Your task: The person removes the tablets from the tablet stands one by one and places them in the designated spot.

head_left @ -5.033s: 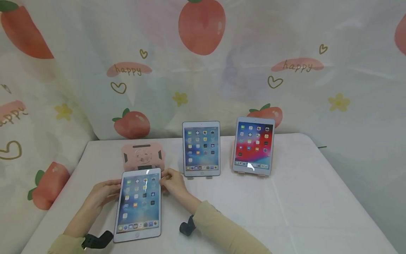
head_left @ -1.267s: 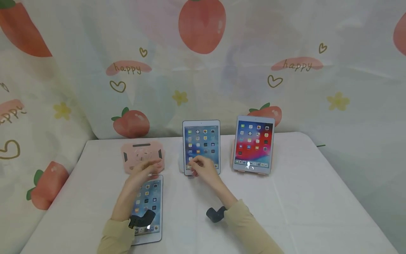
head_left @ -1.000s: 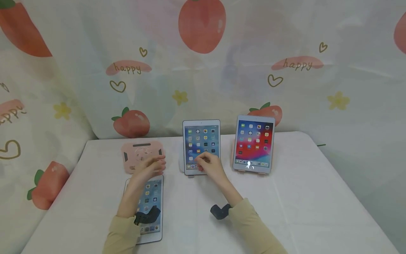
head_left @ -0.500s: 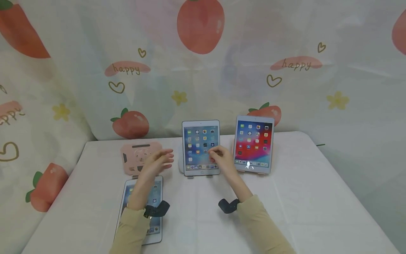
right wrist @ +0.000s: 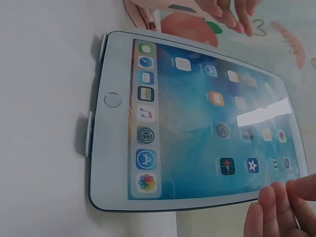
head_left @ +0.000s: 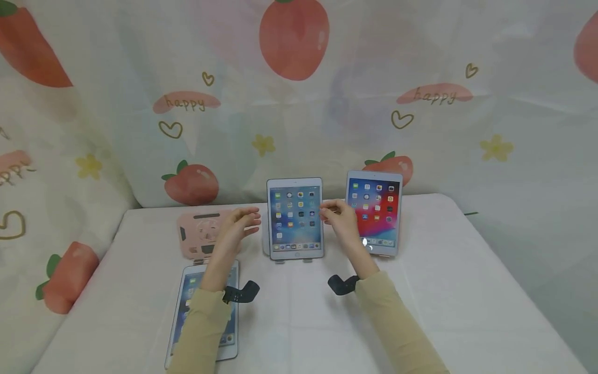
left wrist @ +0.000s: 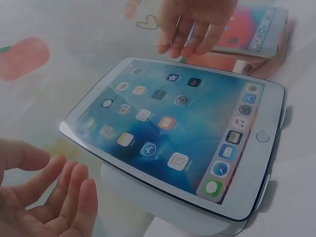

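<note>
A white-framed tablet (head_left: 295, 218) with a lit blue home screen leans upright on a pale stand (left wrist: 133, 190), its lower edge on two small lips. My left hand (head_left: 233, 228) is at its left side, fingers loosely extended and apart from the edge, holding nothing. On the other side, the fingertips of my right hand (head_left: 343, 221) are right at the tablet's right edge, fingers slightly bent and not curled round it. Both hands flank the tablet at about mid-height. In the left wrist view the blue screen lies between my two hands.
Another tablet (head_left: 394, 218) with a red and blue screen leans on a pink stand at the right, partly behind my right hand. A third tablet (head_left: 184, 296) lies front left under my left forearm. Behind it stands a pink stand (head_left: 189, 223). White cloth (head_left: 299, 332) covers the table.
Both hands have left the front-left tablet, which is lower and against the pink stand's foot. The right hand crossed the middle tablet to its right edge; the left hand rose to its left side.
</note>
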`<act>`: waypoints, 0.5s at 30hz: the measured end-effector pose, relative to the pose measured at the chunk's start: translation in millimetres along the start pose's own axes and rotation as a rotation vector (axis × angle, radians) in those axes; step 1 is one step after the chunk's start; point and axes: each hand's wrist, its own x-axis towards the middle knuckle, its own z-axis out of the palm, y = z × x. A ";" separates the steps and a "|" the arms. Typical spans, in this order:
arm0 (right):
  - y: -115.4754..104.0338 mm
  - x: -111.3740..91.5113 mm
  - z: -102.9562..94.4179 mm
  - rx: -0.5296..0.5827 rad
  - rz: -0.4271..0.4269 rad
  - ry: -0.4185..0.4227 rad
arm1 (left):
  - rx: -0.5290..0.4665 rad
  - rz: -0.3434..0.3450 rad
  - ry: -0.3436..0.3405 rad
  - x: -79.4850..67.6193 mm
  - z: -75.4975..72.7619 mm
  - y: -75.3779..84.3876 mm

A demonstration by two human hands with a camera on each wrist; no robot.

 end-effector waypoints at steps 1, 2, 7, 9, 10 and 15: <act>-1.2 1.8 -0.5 -0.002 -0.003 0.006 | -0.001 -0.008 0.006 3.4 0.6 -0.9; -2.5 3.5 -1.0 -0.007 -0.003 0.013 | -0.004 0.001 0.011 11.7 -0.3 -8.7; -4.6 14.8 -2.9 -0.024 -0.026 0.046 | -0.016 0.084 0.055 83.9 -6.8 -79.4; -4.6 19.1 -3.7 -0.016 -0.034 0.052 | -0.030 0.124 0.066 106.6 -7.3 -99.2; -4.7 20.9 -3.9 -0.014 -0.036 0.055 | -0.037 0.128 0.073 111.7 -5.9 -101.1; -7.1 28.4 -4.1 -0.041 -0.050 0.051 | 0.021 0.142 0.106 122.0 2.4 -99.3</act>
